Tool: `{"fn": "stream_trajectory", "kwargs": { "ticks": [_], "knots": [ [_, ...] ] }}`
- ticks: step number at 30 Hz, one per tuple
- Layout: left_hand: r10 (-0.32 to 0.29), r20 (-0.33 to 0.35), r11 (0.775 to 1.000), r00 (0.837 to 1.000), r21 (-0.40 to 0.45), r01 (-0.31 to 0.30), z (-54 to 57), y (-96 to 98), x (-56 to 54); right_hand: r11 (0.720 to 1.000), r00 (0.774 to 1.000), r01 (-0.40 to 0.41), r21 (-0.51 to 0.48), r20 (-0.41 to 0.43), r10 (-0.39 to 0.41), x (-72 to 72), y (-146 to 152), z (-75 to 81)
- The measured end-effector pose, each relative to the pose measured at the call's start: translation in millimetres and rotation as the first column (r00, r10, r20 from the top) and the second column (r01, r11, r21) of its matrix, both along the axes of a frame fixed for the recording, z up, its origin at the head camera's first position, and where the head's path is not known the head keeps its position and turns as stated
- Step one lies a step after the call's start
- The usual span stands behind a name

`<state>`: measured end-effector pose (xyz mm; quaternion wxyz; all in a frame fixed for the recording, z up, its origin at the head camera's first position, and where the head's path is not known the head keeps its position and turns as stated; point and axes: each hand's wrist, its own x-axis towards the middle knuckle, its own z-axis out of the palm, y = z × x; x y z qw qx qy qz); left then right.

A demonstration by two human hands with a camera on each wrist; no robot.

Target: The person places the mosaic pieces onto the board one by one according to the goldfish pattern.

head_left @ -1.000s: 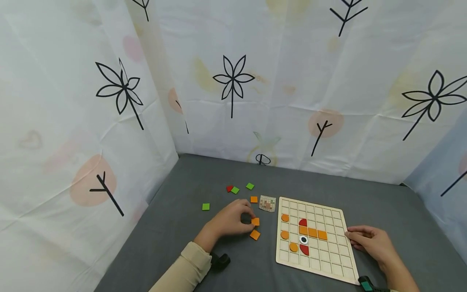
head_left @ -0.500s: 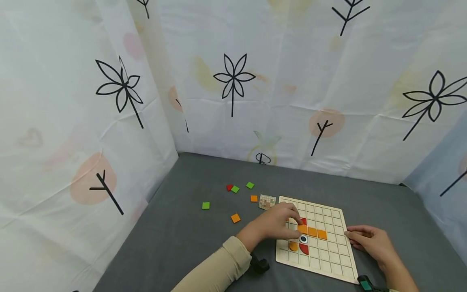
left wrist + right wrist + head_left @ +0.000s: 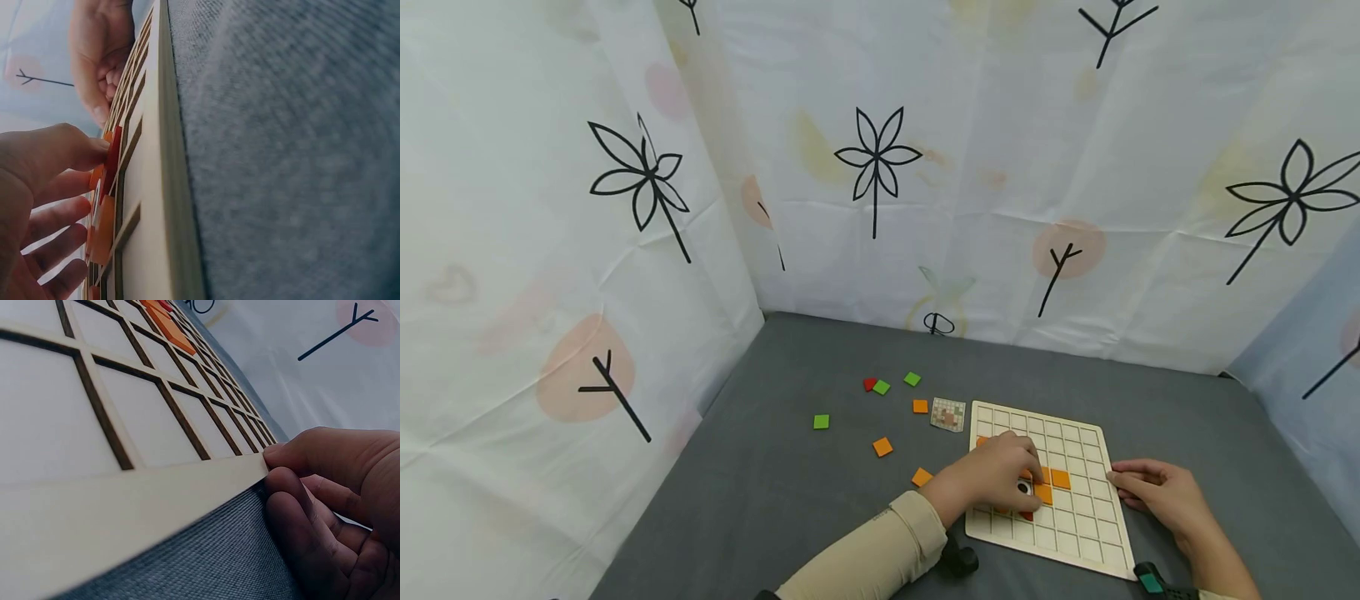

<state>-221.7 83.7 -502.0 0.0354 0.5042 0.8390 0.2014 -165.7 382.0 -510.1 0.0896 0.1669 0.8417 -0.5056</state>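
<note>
My left hand (image 3: 1000,471) is over the wooden grid board (image 3: 1090,529), its thumb and fingertips pinching an orange square tile (image 3: 1043,495) at a cell right of the black-and-white eye piece (image 3: 1024,487). Another orange square (image 3: 1061,479) lies in the row behind. In the left wrist view the thumb overlaps a red piece (image 3: 111,165), with a round orange piece (image 3: 103,231) nearer the camera. The hand hides several pieces from the head view. At the board's right edge my right hand (image 3: 1161,492) grips the rim (image 3: 206,478) between thumb and fingers.
Left of the board lie loose orange squares (image 3: 883,447), green squares (image 3: 822,422) and a red piece (image 3: 869,384). A small printed pattern card (image 3: 948,414) sits beside the board's back left corner. A patterned white curtain (image 3: 820,275) borders the grey table (image 3: 760,492).
My left hand has carried an orange square from the loose tiles rightward onto the board. One loose orange square got shifted to the left. My right hand stays at the board's edge.
</note>
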Motion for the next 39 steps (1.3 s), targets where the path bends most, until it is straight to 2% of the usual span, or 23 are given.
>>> {"fn": "stream_trajectory", "kwargs": {
  "ticks": [12, 19, 24, 30, 34, 39],
  "knots": [
    [-0.008, -0.011, 1.0, 1.0, 0.024, 0.008, -4.1, 1.7, -1.1, 1.0, 1.0, 0.012, 0.005, 0.003, -0.012, 0.0, 0, -0.9],
    [0.002, -0.009, 1.0, 1.0, 0.015, -0.002, -3.7, 12.0, -1.5, 1.0, 1.0, 0.015, 0.02, -0.009, -0.015, -1.0, -1, -1.3],
    [0.004, -0.05, 0.999, 0.999, -0.035, -0.005, -6.9, 22.5, -0.3, 1.0, 1.0, 0.019, 0.017, -0.006, -0.018, -0.9, -1, -1.8],
    [0.035, -0.102, 0.996, 0.994, -0.082, -0.044, -11.5, 26.1, 1.1, 1.0, 1.0, 0.015, 0.012, -0.007, -0.015, -2.0, -1, -1.1],
    [0.046, -0.083, 0.997, 0.995, -0.065, -0.052, -11.0, 24.0, 1.8, 1.0, 1.0, 0.015, 0.009, -0.007, -0.015, -2.6, -1, -0.4],
    [0.03, -0.059, 0.998, 0.998, -0.046, -0.032, -8.3, 20.4, 2.9, 1.0, 1.0, 0.012, 0.01, -0.003, -0.012, -0.3, -1, -1.3]
  ]
}}
